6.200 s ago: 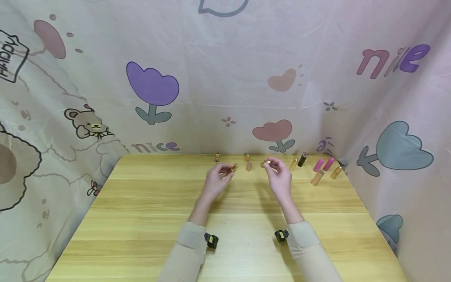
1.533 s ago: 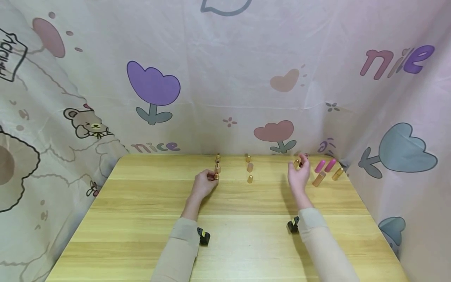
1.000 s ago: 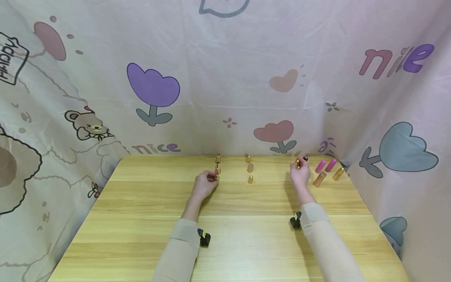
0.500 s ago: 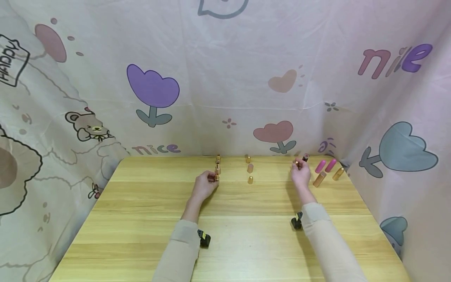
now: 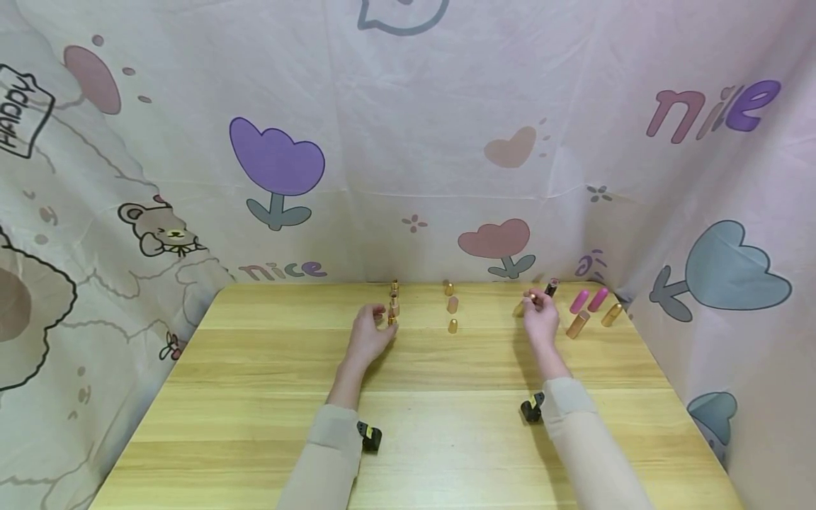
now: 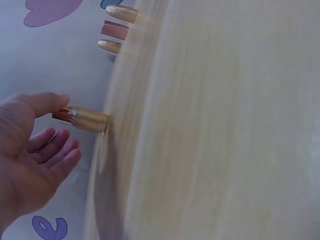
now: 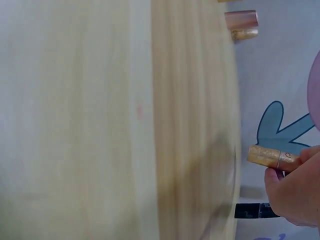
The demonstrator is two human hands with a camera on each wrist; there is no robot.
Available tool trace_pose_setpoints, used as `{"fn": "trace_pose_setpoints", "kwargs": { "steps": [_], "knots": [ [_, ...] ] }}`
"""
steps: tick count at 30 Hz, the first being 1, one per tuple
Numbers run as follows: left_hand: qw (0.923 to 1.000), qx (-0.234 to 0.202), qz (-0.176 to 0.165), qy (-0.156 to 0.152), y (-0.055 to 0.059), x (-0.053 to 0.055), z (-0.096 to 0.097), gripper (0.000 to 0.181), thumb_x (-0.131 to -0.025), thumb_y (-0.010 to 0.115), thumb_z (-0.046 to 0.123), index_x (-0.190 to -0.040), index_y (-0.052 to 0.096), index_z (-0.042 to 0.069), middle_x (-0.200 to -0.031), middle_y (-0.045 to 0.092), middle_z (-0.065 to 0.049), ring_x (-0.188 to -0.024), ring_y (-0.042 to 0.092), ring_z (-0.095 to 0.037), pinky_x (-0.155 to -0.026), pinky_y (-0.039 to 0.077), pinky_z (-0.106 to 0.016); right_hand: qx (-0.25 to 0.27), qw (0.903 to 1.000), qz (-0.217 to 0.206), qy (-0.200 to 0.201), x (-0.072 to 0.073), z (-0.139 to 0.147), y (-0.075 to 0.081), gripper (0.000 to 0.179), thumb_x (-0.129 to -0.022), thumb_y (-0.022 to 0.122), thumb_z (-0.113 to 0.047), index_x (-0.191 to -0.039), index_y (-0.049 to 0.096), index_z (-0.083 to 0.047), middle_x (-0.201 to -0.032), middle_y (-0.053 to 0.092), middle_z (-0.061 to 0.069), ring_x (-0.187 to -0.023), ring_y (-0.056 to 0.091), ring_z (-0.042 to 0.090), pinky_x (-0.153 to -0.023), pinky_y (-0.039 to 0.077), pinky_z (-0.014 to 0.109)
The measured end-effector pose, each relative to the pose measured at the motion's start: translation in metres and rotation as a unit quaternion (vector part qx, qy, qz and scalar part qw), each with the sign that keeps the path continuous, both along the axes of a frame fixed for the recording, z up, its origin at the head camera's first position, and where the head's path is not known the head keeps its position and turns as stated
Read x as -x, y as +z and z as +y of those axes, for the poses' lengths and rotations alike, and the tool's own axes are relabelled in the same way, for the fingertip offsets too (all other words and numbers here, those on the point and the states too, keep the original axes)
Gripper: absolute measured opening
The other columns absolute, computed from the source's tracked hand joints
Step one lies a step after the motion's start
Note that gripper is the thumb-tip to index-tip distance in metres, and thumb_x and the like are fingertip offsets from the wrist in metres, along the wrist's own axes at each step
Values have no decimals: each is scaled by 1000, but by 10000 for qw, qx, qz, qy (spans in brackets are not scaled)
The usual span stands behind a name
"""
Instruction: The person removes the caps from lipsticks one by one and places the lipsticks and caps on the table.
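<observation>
While the left hand (image 5: 371, 336) is lying loose with fingers parted beside a gold metallic cylinder with a dark orange top (image 6: 90, 119), the right hand (image 5: 542, 319) is pinching a slim gold metallic tube (image 7: 264, 155).

On the pale wooden table (image 5: 408, 439), the cylinder is standing upright; the left thumb is overlapping its top, though whether it is touching is unclear. Its narrow base is probably calling for fingers moving straight off, without any sideways nudge. The right hand's tube is tilting, apparently off the table; a firm pinch, well away from the upright glossy black tube (image 5: 552, 286) just beyond, is likely serving best. Behind the cylinder, two more small gold-toned tubes (image 5: 395, 309) are standing in line.
</observation>
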State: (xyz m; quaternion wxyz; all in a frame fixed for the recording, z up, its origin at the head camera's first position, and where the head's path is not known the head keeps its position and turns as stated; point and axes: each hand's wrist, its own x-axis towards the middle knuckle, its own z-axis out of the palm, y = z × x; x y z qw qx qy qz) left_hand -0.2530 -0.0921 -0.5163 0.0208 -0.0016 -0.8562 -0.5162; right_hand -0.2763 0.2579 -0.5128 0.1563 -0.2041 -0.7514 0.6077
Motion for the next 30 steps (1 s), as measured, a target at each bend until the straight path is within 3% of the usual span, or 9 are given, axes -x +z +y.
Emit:
{"fn": "trace_pose_setpoints", "kwargs": {
  "steps": [5,11,16,22,25,30],
  "knots": [
    [9996,-172,180,124,9,-5,4,59,-96,77,11,-145,50,-5,-147,56,-24,-139,55,-43,-121,50,-55,161,9997,149,102,-4,-6,2,39,-110,53,-9,-147,55,6,-145,61,25,-111,55,12,-83,45,3],
    [9983,-289,480,183,16,-7,14,63,-96,77,11,-149,46,-4,-150,52,-24,-143,51,-45,-125,45,-54,358,9986,256,288,-9,-16,7,40,-112,52,-12,-148,53,5,-147,60,25,-116,56,13,-91,46,6],
    [9929,-369,1125,103,18,-8,26,65,-94,79,8,-148,46,-7,-149,50,-29,-141,51,-50,-124,45,-59,611,9964,443,393,-12,-25,10,40,-112,53,-10,-148,53,7,-148,60,28,-118,59,15,-95,51,5],
    [9795,-344,1982,-130,18,-7,41,65,-91,82,2,-144,47,-9,-146,51,-32,-135,54,-52,-114,54,-62,989,9917,616,545,-16,-37,13,40,-112,52,-7,-148,51,10,-149,58,31,-112,60,9,-101,56,11],
    [9775,-167,2095,-204,18,-6,48,66,-91,82,4,-145,47,-7,-148,52,-28,-141,52,-47,-120,49,-58,1190,9888,677,598,-18,-43,15,41,-111,52,-5,-149,50,11,-149,58,32,-110,61,7,-103,57,15],
    [9804,143,1945,-298,20,-7,58,69,-91,83,11,-148,47,-5,-152,53,-22,-146,50,-41,-128,42,-53,1436,9843,740,716,-21,-52,19,41,-110,54,-4,-147,49,13,-149,56,34,-113,63,10,-104,58,18]
  ]
}}
